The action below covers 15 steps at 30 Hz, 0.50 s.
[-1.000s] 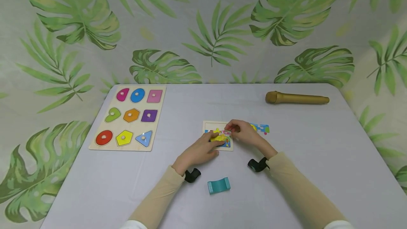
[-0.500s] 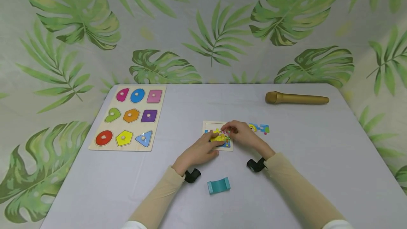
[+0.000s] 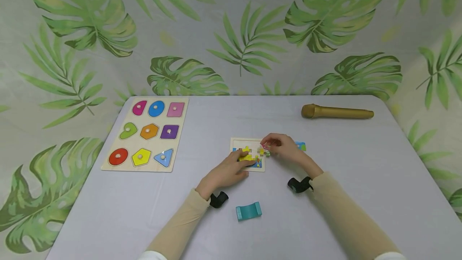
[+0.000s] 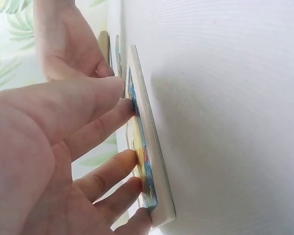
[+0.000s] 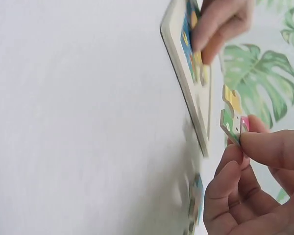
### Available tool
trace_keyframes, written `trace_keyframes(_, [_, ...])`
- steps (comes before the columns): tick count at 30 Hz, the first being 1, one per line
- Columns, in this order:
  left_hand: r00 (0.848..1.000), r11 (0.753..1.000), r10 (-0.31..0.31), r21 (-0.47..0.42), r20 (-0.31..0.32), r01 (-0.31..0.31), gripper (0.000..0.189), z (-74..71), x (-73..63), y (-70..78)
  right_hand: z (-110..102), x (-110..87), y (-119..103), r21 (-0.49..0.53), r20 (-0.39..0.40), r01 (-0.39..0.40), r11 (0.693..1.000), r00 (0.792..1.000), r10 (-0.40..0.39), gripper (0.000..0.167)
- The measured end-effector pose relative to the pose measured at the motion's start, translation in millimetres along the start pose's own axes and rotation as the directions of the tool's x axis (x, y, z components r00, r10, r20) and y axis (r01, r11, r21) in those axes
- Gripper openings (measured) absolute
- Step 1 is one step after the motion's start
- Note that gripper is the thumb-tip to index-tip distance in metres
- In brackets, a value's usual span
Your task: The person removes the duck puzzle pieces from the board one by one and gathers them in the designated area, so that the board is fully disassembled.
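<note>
Pale-wood puzzle tray (image 3: 242, 143) lies approx. at centre of the table (image 3: 144, 212), partly filled. L hand (image 3: 228, 168) rests on it, fingers spread, touching its yellow pcs (image 3: 245, 157). R hand (image 3: 286, 149), more to the right, pinches a yellow, green & pink puzzle pc (image 5: 230, 120), raised off the table. Teal block (image 3: 248, 211) is near; brown stick (image 3: 341, 112) is far right.
</note>
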<state>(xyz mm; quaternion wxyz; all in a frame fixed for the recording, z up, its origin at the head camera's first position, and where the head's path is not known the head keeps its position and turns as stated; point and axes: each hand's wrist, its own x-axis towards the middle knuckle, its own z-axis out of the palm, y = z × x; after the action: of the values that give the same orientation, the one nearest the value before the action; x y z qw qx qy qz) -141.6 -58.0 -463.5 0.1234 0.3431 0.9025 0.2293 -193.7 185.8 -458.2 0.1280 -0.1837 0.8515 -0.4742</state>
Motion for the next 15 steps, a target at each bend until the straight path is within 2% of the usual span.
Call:
trace_keyframes(7, [1.0, 1.0, -0.004, -0.011, 0.001, 0.004, 0.041, 0.9, -0.1, -0.1, -29.3, -20.8, 11.3, 0.02, -0.01, -0.085, 0.996, 0.996, 0.085, 0.02])
trace_keyframes(15, [1.0, 1.0, 0.01, -0.026, -0.006, -0.01, 0.041, 0.8, -1.6, -0.5, -59.2, -48.1, 28.0, -0.027, -0.021, -0.121, 0.992, 0.993, 0.12, 0.019])
